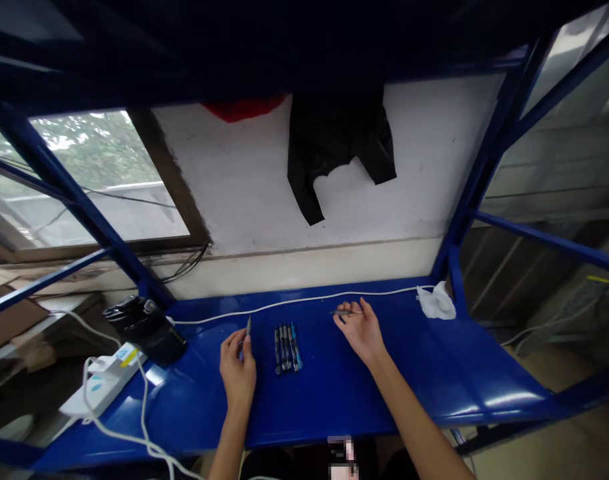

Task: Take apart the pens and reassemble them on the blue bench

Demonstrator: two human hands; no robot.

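My left hand (239, 363) is closed around a pen (249, 327) with a grey grip, its pointed tip facing up and away from me. Over to the right, my right hand (359, 330) is turned palm up, its fingers curled on a slim grey pen piece (340, 312). A thin pale length shows near the thumb; I cannot make out whether it belongs to the same piece. Between my hands several pens (285, 350) lie side by side on the blue table (329, 400), mostly dark and clear, with a light-blue one at the right end.
A black bag-like object (144, 330) and a white power strip (101, 387) with cables are at the left. A white cord (289, 302) runs along the back to a crumpled white bag (437, 303). Blue frame posts (459, 200) border the table; a black garment (334, 140) hangs behind.
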